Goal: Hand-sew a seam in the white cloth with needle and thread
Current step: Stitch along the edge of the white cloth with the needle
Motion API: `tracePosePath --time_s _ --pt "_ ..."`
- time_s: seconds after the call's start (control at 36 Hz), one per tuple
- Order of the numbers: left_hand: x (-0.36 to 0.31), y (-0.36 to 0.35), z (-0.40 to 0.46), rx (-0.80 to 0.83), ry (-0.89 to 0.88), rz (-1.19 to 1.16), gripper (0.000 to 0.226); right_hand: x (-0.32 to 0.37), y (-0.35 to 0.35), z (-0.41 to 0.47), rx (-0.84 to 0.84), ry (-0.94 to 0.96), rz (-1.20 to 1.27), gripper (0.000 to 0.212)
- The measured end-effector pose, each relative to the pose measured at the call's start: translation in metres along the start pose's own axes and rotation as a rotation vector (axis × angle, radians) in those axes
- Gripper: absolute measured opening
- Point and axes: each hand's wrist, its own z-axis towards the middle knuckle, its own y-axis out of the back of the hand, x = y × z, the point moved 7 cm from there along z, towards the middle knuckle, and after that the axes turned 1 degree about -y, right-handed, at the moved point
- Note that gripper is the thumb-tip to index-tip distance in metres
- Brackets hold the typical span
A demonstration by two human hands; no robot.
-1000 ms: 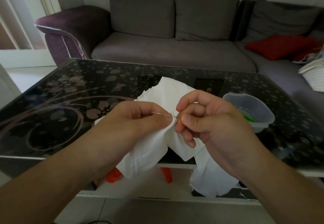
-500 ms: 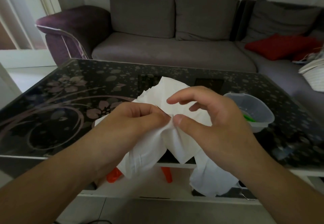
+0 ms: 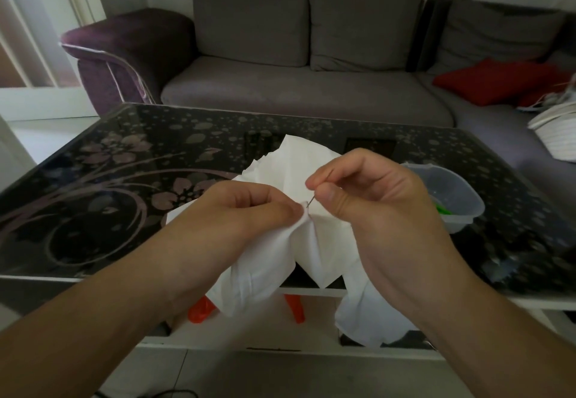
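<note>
I am holding the white cloth (image 3: 274,251) up in front of me, above the near edge of the glass table (image 3: 124,198), its lower folds hanging past the table's rim. My left hand (image 3: 249,210) is pinching a gathered fold of the cloth between thumb and fingers, which I judge is keeping the sewing line taut and steady just beside the point of entry. My right hand (image 3: 371,198) is gripping the needle (image 3: 311,201) between thumb and forefinger; the needle is sitting tilted, its lower end meeting the cloth right against the left fingertips. The thread is too fine for me to make out. I am judging this as the needle passing through the fold in the middle of a stitch; whether it is entering or leaving I cannot tell. The close spacing of the two hands is putting the left fingertips at risk of a prick. A clear plastic tub (image 3: 448,198) is standing on the table to the right, just behind my right hand, something green showing inside it.
</note>
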Motion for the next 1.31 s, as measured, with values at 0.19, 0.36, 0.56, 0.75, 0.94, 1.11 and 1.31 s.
tracePosePath --time_s 0.19,0.36,0.56,0.75,0.94,1.11,1.31 --pt "-0.001 0.003 -0.001 -0.029 -0.006 0.065 0.018 -0.004 0.004 0.002 -0.025 -0.029 0.092 0.013" --pt "0.004 0.008 0.000 -0.071 0.030 0.078 0.016 -0.003 0.012 0.009 -0.016 -0.070 0.211 0.005" --pt "0.004 0.009 0.001 -0.072 -0.011 0.087 0.016 0.001 0.019 0.011 0.003 -0.145 0.314 0.023" --pt "0.010 0.012 0.005 -0.107 -0.006 0.103 0.015 -0.002 0.022 0.009 -0.025 -0.197 -0.297 0.026" --pt "0.009 0.011 0.005 -0.159 -0.041 0.207 0.016 -0.007 0.006 0.003 0.162 -0.104 -0.863 0.015" --pt "0.006 0.008 0.003 -0.144 -0.078 0.278 0.019 -0.001 0.006 0.004 0.186 -0.127 -1.135 0.007" --pt "0.002 0.001 0.003 -0.090 -0.108 0.367 0.033 0.007 0.008 0.006 0.231 -0.069 -1.283 0.006"
